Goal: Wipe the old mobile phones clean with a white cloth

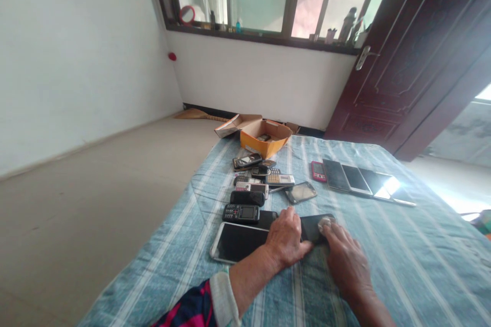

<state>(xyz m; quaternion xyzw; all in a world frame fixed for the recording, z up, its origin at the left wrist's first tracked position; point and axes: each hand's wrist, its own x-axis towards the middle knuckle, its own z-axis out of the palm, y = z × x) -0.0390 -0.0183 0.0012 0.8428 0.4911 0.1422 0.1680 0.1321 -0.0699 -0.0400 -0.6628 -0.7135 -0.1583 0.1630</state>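
A black smartphone (312, 228) lies flat on the striped bedspread between my hands. My left hand (286, 237) grips its left end, thumb along the near edge. With closed fingers, my right hand (347, 258) presses a small white wad (325, 223) onto the phone's right end; whether it is tissue or cloth I cannot tell. Just left of my left hand lies a large white-framed smartphone (240, 242), partly under my forearm. Behind that are a black keypad phone (241, 213) and another dark phone (267, 219), partly hidden by my hand.
Several older phones (251, 187) lie in a loose column leading to an open orange box (264, 145). A cracked-looking phone (302, 192) sits beyond my hands. At the right are a red phone (318, 171) and a row of smartphones (356, 180). The blue bedspread (402, 245) drops off at the left.
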